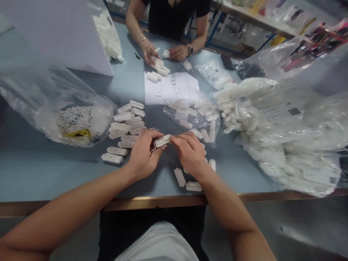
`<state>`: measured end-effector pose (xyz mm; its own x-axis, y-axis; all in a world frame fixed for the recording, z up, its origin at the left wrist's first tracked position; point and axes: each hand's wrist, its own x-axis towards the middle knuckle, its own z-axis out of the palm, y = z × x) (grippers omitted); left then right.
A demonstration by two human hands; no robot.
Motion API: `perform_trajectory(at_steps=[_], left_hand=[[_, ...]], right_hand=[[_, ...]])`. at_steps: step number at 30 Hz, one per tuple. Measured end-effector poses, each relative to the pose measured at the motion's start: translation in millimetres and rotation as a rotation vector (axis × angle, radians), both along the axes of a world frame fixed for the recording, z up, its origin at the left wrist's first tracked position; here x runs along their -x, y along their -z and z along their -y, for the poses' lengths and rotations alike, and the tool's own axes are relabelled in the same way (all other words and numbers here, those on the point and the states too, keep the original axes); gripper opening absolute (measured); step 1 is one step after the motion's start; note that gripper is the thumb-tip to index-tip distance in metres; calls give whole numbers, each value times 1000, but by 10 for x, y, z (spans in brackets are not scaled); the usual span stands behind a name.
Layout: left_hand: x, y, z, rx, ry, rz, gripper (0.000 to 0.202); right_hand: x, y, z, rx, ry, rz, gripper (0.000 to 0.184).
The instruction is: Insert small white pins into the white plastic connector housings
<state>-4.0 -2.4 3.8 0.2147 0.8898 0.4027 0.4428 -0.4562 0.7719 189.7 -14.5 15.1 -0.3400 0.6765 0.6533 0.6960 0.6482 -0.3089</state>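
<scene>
Between my hands, above the table, is a white slotted plastic housing (162, 141). My left hand (144, 154) has its fingers and thumb closed around the left end of it. My right hand (189, 150) pinches at its right end; whether a small part is also in those fingertips cannot be made out. Just left of my left hand lie similar white housings (119, 127), stacked and in rows. A few small white pieces (154, 129) lie behind my left fingers. By my right wrist are loose white plastic parts (179, 177), some hidden by the arm.
A clear bag of white parts (190, 108) lies open beyond my hands, near a printed sheet (171, 85). Large filled bags (272, 123) crowd the right; a bag of small white pieces (76, 119) stands left. Across the table, a co-worker's hands (150, 52) handle similar parts.
</scene>
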Motion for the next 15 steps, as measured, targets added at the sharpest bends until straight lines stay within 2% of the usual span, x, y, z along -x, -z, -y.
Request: perform_trajectory(at_steps=[3, 6, 9, 12, 15], left_hand=[[16, -31, 2, -148, 15, -76, 14], [25, -27, -1, -233, 18, -124, 16], [28, -11, -7, -283, 31, -141, 18], [27, -2, -8, -326, 53, -128, 21], [21, -1, 0, -345, 73, -127, 23]], right_hand=[[12, -3, -21, 86, 33, -172, 18], [4, -18, -35, 285, 57, -331, 10], [-11, -14, -60, 555, 33, -534, 24], [-22, -10, -91, 800, -89, -700, 37], [-23, -34, -101, 935, -138, -759, 40]])
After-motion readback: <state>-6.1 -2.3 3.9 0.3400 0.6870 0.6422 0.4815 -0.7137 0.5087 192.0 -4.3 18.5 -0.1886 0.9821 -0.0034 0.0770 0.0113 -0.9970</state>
